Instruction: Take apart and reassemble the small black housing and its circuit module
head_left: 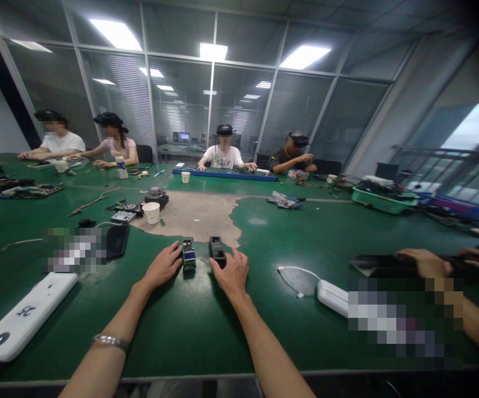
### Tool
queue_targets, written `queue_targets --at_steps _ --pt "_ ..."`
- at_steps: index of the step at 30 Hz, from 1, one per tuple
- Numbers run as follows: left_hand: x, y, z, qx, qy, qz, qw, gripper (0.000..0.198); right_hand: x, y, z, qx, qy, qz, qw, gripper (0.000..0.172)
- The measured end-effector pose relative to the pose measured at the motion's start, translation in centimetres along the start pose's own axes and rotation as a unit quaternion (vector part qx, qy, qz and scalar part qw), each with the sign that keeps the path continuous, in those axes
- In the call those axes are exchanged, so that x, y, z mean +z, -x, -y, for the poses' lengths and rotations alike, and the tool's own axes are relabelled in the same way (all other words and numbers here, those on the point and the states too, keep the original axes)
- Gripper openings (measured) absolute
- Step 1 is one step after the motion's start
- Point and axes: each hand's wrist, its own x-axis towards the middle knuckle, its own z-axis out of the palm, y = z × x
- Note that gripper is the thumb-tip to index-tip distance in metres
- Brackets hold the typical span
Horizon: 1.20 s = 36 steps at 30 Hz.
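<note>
In the head view, a small upright stack of green circuit boards [189,255] with a bluish, screen-like part stands on the green table. My left hand [162,266] rests close along its left side, fingers stretched out; whether they touch it I cannot tell. A narrow black plastic housing [217,250] with openings in its face stands just to the right of the boards, apart from them. My right hand [232,272] has its thumb against the near end of this housing and its fingers curled at the right side, partly hiding the contact.
Left lie a dark phone [116,241] and a white power strip [27,315]. A paper cup [151,213] stands by loose electronic parts [125,213] ahead. Right are a white device [333,298] with a cable, a co-worker's hand [426,262] and a green basket [383,200]. Several people sit opposite.
</note>
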Motion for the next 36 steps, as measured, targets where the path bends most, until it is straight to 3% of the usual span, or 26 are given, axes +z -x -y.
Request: queue_targets --at_steps 10,18,24,30,36 --pt "-1.3 0.6 0.0 0.007 0.065 0.026 0.998 0.072 0.2 0.3 -0.2 -0.002 0.001 -0.005 1.000 0.047" --pt "-1.4 0.7 -0.6 0.012 0.035 0.046 0.998 0.096 0.5 0.6 -0.3 -0.010 -0.002 -0.022 1.000 0.045" --pt "-1.3 0.7 -0.9 0.020 0.011 0.046 0.999 0.090 0.9 0.2 -0.3 -0.030 -0.033 -0.057 0.997 0.042" --pt "-1.5 0.9 -1.1 0.032 0.013 0.038 0.999 0.076 0.5 -0.7 2.6 -0.065 -0.109 -0.095 0.987 0.047" --pt "-1.4 1.0 -1.1 0.032 0.012 0.033 0.999 0.068 0.4 0.1 6.8 -0.069 -0.103 -0.043 0.991 0.043"
